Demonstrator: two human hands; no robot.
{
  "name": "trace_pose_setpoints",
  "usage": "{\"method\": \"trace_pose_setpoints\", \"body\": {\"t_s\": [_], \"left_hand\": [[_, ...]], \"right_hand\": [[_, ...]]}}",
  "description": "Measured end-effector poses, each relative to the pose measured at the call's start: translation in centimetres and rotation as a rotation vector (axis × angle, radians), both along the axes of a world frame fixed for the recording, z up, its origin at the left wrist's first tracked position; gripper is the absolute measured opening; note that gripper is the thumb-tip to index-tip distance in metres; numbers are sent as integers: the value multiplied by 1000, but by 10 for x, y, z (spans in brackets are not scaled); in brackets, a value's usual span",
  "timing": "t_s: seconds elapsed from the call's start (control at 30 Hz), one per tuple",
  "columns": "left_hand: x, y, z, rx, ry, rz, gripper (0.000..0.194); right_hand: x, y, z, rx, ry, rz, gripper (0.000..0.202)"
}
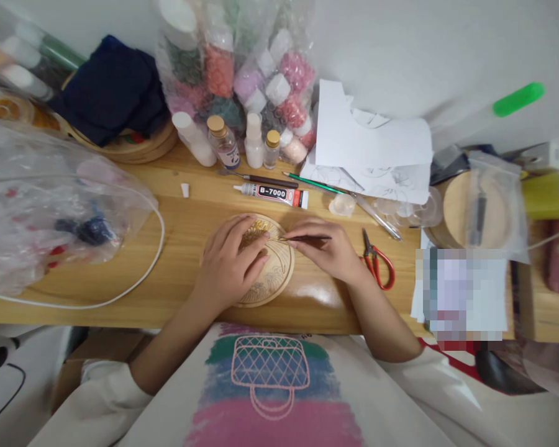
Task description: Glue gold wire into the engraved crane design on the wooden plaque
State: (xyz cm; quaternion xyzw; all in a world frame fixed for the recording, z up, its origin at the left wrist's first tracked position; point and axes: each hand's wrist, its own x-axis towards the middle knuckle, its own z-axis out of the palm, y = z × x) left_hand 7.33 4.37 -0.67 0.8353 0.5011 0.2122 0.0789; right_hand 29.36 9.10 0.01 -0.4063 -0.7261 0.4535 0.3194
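A round, pale wooden disc (274, 287) lies on the table in front of me, with line drawings and gold wire-like curves on its face. My left hand (230, 261) rests over its left side, fingers stretched out and flat, covering part of the pattern. From the right, my right hand (335, 251) pinches a pair of dark, slim tweezers (311, 238). Their tips are at the disc's upper right, by the curved lines. Whether anything sits between the tips is too small to tell.
Behind the disc lie a B-7000 glue tube (274, 194), a green pencil (314, 183) and small bottles (224, 144). Red-handled pliers (377, 264) lie right of my right hand. A white cable (161, 242) loops at left beside a plastic bag (74, 205). Papers (372, 139) lean behind.
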Motion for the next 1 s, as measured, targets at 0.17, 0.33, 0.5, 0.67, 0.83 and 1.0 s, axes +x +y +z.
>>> {"method": "trace_pose_setpoints", "body": {"t_s": [0.17, 0.33, 0.5, 0.67, 0.83, 1.0], "left_hand": [[0, -1, 0, -28, -16, 20, 26], [2, -1, 3, -32, -17, 32, 25], [3, 5, 8, -70, -33, 40, 22], [5, 19, 13, -99, -104, -16, 20], [7, 26, 15, -128, -192, -53, 16], [4, 29, 15, -147, -225, -59, 15]], "right_hand": [[0, -1, 0, 29, -18, 0, 14], [0, -1, 1, 2, -18, -12, 17], [-1, -1, 2, -34, 30, -36, 14], [0, -2, 6, -42, 42, -65, 11], [1, -2, 9, -44, 68, -75, 9], [1, -2, 13, -35, 87, -53, 9]]}}
